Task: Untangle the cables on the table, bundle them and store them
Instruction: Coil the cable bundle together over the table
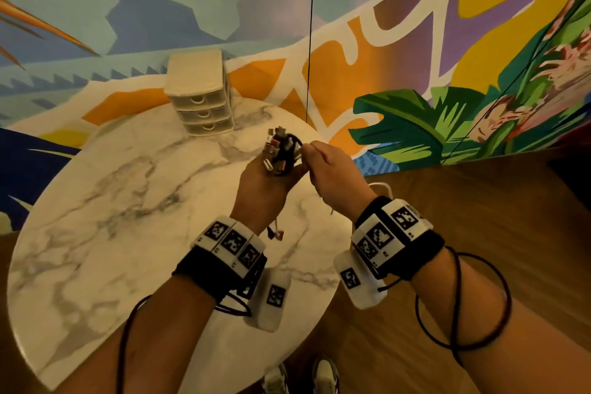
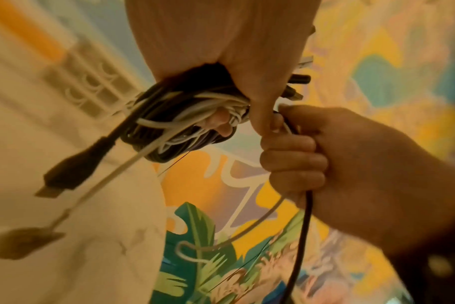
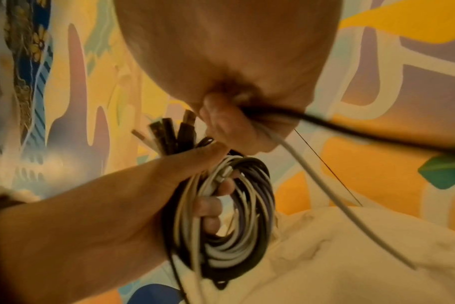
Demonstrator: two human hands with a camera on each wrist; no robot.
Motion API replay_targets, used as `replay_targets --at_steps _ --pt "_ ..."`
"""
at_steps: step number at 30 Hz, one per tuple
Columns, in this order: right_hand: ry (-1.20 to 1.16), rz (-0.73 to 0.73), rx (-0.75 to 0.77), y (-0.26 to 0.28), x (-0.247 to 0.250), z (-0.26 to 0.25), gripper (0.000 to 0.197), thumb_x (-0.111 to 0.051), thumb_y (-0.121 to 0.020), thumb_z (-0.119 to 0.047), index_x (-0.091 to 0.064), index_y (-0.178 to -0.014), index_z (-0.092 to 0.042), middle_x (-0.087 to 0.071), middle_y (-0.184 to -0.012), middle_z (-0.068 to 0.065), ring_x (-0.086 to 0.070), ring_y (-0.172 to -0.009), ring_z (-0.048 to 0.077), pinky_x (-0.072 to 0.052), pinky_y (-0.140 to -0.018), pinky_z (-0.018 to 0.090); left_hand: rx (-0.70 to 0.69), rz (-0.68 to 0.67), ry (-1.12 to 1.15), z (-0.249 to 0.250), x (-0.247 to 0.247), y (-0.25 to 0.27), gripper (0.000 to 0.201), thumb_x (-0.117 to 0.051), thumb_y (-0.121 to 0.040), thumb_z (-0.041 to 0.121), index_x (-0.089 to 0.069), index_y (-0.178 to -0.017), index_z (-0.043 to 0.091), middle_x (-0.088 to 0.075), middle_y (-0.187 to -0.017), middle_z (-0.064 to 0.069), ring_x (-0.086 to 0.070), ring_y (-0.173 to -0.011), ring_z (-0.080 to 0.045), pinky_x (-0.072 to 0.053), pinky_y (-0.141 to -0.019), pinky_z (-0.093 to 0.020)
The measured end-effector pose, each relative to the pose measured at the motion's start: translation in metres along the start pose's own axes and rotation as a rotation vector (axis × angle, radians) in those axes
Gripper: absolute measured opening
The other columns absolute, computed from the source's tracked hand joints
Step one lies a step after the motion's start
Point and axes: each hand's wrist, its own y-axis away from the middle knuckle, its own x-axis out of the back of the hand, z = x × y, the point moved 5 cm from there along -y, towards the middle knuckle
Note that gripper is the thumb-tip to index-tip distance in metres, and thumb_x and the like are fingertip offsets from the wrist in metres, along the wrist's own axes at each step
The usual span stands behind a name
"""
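A coil (image 3: 229,222) of black and white cables is gripped in the left hand (image 1: 265,184) above the marble tabletop (image 1: 105,201). Two loose strands (image 2: 296,207), one black and one white, are pinched in the closed right hand (image 1: 335,173). A small drawer unit (image 1: 200,96) is set at the tabletop's far edge.

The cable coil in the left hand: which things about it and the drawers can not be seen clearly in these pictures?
- Cable coil: number of cables unclear; the left hand covers part, right wrist view.
- Connector types: blurred plugs, left wrist view; too small in the head view.
- Black cable and white cable held by the right hand: far ends cut off or hidden.
- Drawer unit: contents hidden behind closed fronts.
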Motion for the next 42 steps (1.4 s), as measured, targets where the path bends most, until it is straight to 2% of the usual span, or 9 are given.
replay_targets --at_steps 4,10,16,21,27,34,36,39,42 --pt "-0.159 0.043 0.018 0.007 -0.008 0.004 0.035 -0.032 -0.1 -0.034 -0.041 -0.072 -0.015 -0.034 -0.057 0.0 -0.028 -0.05 0.013 -0.023 -0.054 0.03 0.06 -0.051 0.395 0.008 0.005 0.015 0.016 -0.07 -0.08 0.024 -0.062 -0.089 0.014 -0.057 -0.074 -0.009 -0.053 -0.072 -0.02 -0.045 -0.07 -0.038" --pt "-0.222 0.077 -0.007 0.033 -0.023 0.003 0.037 -0.03 -0.102 -0.031 -0.042 -0.07 -0.018 -0.039 -0.062 -0.002 -0.035 -0.057 0.014 -0.03 -0.057 0.033 0.217 -0.162 0.761 0.005 -0.003 0.023 0.021 -0.052 -0.09 0.015 -0.057 -0.106 0.003 -0.059 -0.092 -0.014 -0.055 -0.085 -0.025 -0.047 -0.078 -0.034" --pt "-0.292 -0.213 -0.021 0.072 -0.078 0.026 0.038 -0.032 -0.098 -0.044 -0.047 -0.067 -0.027 -0.045 -0.065 -0.002 -0.04 -0.062 0.016 -0.037 -0.064 0.039 0.199 -0.075 0.842 0.019 0.003 0.014 0.01 -0.065 -0.084 0.012 -0.059 -0.083 0.005 -0.052 -0.061 -0.002 -0.05 -0.053 -0.013 -0.044 -0.061 -0.027" --pt "-0.119 -0.327 -0.061 0.064 -0.086 0.059 0.041 -0.03 -0.096 -0.05 -0.051 -0.07 -0.026 -0.047 -0.067 0.001 -0.044 -0.064 0.016 -0.041 -0.07 0.043 0.092 -0.207 0.992 0.027 0.007 0.019 0.023 -0.057 -0.079 0.003 -0.046 -0.098 0.005 -0.035 -0.068 -0.006 -0.037 -0.049 -0.011 -0.038 -0.055 -0.024" --pt "-0.033 -0.251 -0.091 0.031 -0.059 0.095 0.026 -0.039 -0.086 -0.035 -0.058 -0.071 -0.044 -0.048 -0.069 -0.003 -0.038 -0.061 0.014 -0.032 -0.064 0.035 -0.064 -0.444 0.908 0.038 0.028 0.028 0.026 -0.058 -0.073 0.005 -0.048 -0.096 0.002 -0.036 -0.067 -0.008 -0.031 -0.044 -0.01 -0.026 -0.048 -0.025" --pt "0.222 -0.236 -0.044 0.001 0.0 0.071 0.031 -0.046 -0.096 -0.01 -0.056 -0.068 -0.021 -0.048 -0.061 -0.012 -0.042 -0.053 0.002 -0.031 -0.057 0.024 -0.111 -0.497 0.518 0.03 0.035 0.037 0.041 -0.065 -0.071 0.015 -0.052 -0.096 -0.013 -0.046 -0.066 -0.012 -0.036 -0.049 -0.015 -0.032 -0.049 -0.024" --pt "0.296 -0.251 -0.044 -0.007 0.009 0.067 0.031 -0.049 -0.094 -0.007 -0.059 -0.065 -0.012 -0.055 -0.063 0.004 -0.049 -0.058 0.016 -0.039 -0.058 0.027 -0.085 -0.521 0.383 0.028 0.033 0.04 0.039 -0.071 -0.065 0.024 -0.063 -0.092 -0.003 -0.056 -0.074 -0.017 -0.05 -0.059 -0.021 -0.041 -0.058 -0.029" --pt "0.368 -0.267 -0.001 -0.019 0.018 0.059 0.017 -0.054 -0.089 -0.004 -0.066 -0.079 0.002 -0.065 -0.075 0.018 -0.059 -0.073 0.029 -0.047 -0.069 0.041 -0.069 -0.549 0.237 0.024 0.028 0.042 0.034 -0.073 -0.064 0.02 -0.071 -0.097 0.026 -0.073 -0.093 0.007 -0.065 -0.089 -0.008 -0.05 -0.081 -0.025" --pt "0.417 -0.296 0.024 -0.02 0.031 0.047 0.025 -0.059 -0.091 -0.018 -0.067 -0.067 -0.016 -0.052 -0.054 -0.005 -0.046 -0.047 0.002 -0.035 -0.05 0.019 -0.16 -0.528 0.067 0.019 0.022 0.037 0.038 -0.064 -0.069 0.025 -0.063 -0.098 0.0 -0.063 -0.088 -0.03 -0.059 -0.071 -0.031 -0.045 -0.068 -0.038"
